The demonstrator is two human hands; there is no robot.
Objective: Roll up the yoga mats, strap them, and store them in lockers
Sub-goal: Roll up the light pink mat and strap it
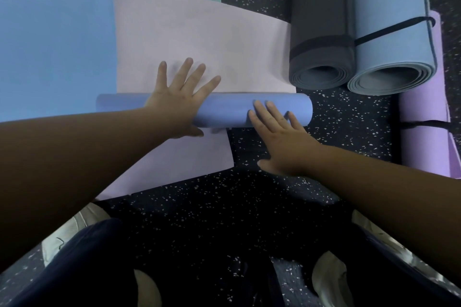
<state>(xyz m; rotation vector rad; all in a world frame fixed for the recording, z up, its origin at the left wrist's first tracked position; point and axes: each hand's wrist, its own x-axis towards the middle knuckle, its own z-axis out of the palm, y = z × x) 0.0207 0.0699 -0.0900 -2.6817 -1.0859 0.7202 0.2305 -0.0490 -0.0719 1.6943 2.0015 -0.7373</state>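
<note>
Head view: rolling is the step in hand, with the right hand (282, 137) and left hand (178, 97), fingers straight and flat, pressing the blue roll (224, 111) on the floor (249, 207), and next both palms should push evenly along the flat pink mat (199, 40) toward the strapped rolls (361, 57).

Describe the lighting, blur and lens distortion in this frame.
Head view: dim, bluish light; soft shadow under the left hand on the pale mat; wide-angle bending at the edges; forearms and lap dark; right hand and blue roll slightly soft.
</note>
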